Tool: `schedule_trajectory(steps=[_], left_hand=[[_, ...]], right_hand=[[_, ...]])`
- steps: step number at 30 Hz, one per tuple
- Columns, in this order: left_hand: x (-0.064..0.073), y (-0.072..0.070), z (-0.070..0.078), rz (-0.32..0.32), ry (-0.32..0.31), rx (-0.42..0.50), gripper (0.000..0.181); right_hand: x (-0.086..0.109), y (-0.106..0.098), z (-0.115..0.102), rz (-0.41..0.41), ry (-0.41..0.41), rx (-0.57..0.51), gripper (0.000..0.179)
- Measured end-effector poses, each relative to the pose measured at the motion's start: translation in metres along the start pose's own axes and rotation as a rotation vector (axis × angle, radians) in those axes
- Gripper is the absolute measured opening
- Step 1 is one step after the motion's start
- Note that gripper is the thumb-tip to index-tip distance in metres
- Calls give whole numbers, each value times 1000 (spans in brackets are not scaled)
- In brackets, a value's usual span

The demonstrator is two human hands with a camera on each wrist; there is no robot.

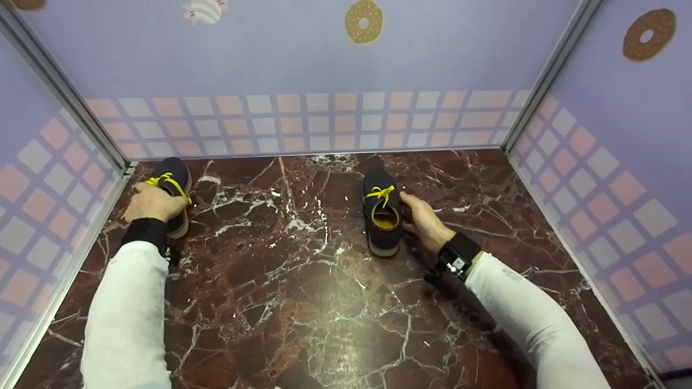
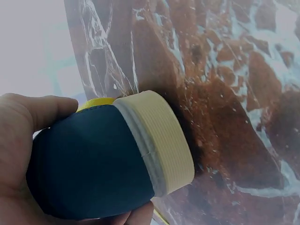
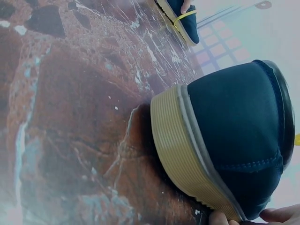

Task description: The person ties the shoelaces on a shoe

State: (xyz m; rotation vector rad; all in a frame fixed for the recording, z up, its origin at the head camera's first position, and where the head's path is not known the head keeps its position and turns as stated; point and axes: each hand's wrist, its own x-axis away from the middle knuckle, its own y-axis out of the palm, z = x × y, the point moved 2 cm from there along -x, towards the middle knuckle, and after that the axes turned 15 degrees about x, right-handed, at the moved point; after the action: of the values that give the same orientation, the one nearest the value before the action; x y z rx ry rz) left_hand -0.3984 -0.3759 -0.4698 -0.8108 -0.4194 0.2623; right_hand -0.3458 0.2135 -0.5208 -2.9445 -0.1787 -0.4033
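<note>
Two dark low shoes with yellow laces and pale ribbed soles are on the floor, toes toward the back wall. My left hand (image 1: pixel 154 202) grips the left shoe (image 1: pixel 174 166) across its opening. In the left wrist view the thumb lies along one side of the dark heel (image 2: pixel 93 159), fingers curled under the other. Beside the right shoe (image 1: pixel 384 237), my right hand (image 1: pixel 426 219) touches its right side with extended fingers. The right wrist view shows that shoe's heel (image 3: pixel 234 126), with fingertips (image 3: pixel 219 218) at the sole's edge. Its yellow bow is tied.
Reddish-brown marbled floor (image 1: pixel 281 302) with white veins lies between and in front of the shoes. A lilac back wall (image 1: pixel 292 65) with pastel squares and doughnut pictures stands behind. Side walls (image 1: pixel 621 178) close in left and right, with grey metal posts (image 1: pixel 551 75) at the corners.
</note>
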Motion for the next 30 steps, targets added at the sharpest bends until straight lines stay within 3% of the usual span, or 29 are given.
schedule_trajectory(steps=[4,8,15,21,30], left_hand=[[8,5,8,-68,35,-48,117],[16,11,20,-126,110,-88,113],[28,22,37,-165,251,-143,95],[38,37,47,-206,287,-156,97],[58,67,73,-195,317,-120,102]], right_hand=[[1,0,2,0,-1,-10,49],[1,-1,1,12,-2,3,50],[0,0,-2,8,3,19,53],[1,1,1,17,3,11,52],[0,0,0,18,8,17,53]])
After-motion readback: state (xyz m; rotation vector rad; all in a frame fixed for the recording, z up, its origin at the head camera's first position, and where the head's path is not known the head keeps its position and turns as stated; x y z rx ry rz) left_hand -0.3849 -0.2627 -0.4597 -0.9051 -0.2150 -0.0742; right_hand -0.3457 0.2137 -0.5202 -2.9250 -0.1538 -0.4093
